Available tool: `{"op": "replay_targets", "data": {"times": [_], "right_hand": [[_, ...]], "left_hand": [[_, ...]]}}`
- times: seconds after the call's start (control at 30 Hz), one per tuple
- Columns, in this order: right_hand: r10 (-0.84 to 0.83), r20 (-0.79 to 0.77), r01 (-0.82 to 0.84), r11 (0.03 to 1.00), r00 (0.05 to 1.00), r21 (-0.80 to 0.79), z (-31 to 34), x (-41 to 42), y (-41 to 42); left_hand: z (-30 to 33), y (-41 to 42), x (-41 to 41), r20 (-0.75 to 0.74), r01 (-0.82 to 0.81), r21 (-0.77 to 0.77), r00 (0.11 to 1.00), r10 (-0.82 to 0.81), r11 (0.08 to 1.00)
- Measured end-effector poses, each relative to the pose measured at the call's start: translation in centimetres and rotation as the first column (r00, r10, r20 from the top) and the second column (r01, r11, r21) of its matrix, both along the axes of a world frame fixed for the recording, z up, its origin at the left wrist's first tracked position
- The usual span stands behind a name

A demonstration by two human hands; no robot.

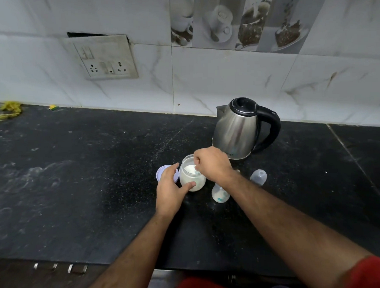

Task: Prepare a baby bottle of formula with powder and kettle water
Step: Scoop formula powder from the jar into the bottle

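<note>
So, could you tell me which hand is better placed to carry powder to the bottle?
Right hand: its fingers are already in the jar, and the bottle stands on that side.

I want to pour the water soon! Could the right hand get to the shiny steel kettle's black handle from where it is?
Probably yes. The right hand is busy at the open jar of white powder, but the steel kettle stands just behind it, and its black handle faces right with nothing blocking it.
</note>
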State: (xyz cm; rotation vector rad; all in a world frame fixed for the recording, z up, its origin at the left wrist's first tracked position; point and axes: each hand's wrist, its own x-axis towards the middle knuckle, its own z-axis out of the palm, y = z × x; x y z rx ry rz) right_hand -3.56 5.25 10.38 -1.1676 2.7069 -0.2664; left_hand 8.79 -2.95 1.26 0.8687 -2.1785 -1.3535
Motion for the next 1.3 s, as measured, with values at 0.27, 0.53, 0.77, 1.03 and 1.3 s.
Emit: {"op": "replay_targets", "data": {"times": [0.27, 0.53, 0.77, 1.03, 1.3], "right_hand": [[-0.022, 0.014, 0.023, 0.998, 1.0, -0.058, 0.1, -0.5, 0.4], [-0.2, 0.213, 0.226, 0.968, 0.957, -0.106, -0.3, -2.9, 1.3], [-0.109, 0.344, 0.171, 0.973, 0.932, -0.155, -1.0, -1.5, 0.4], [-0.121, 0.314, 0.207, 0.943, 0.942, -0.26, -1.3, -1.8, 0.7], [-0.232, 0.333, 0.388, 0.74, 0.914, -0.549, -1.2, -3.3, 6.8]], "left_hand": [[1.5, 0.2, -0.7, -0.019, 0.092, 0.007, 0.996, -0.092, 0.996], [1.6, -0.2, -0.8, -0.004, 0.083, 0.03, 0.997, -0.083, 0.996], [1.1, -1.7, 0.2, 0.002, 0.043, 0.049, 0.999, -0.043, 0.998], [0.4, -1.4, 1.4, -0.052, -0.069, -0.019, 0.996, 0.068, 0.997], [-1.3, 5.0, 1.8, -0.116, 0.081, -0.02, 0.99, -0.083, 0.996]]}}
